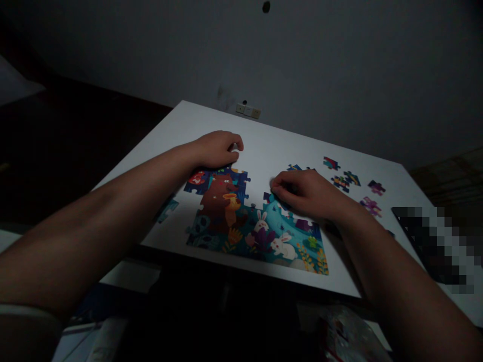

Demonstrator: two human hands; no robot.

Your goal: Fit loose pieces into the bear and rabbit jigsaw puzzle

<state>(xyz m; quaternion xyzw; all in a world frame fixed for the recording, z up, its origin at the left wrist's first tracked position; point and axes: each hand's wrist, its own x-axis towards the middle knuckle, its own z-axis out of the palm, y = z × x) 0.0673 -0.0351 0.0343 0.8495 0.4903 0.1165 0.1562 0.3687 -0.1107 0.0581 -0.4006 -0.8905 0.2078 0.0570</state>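
A partly assembled jigsaw puzzle point(222, 216) lies flat, with a brown bear, white rabbits and a blue animal on it. At its upper left edge rests my left hand point(219, 149), its thumb and curled fingers apart and nothing visible between them. My right hand point(307, 193) is over the upper right part, thumb and forefinger pinched together by the blue animal's section. Whatever is in that pinch is hidden by the fingers. Below my left forearm, a loose teal puzzle piece point(167, 210) lies partly covered.
Several loose pieces, among them a purple piece point(370, 206) and a red-and-teal piece point(331, 163), lie on the white table point(264, 141) at the right. A dark flat object point(418, 241), partly pixelated, sits at the right edge. A wall socket point(248, 110) is behind the table.
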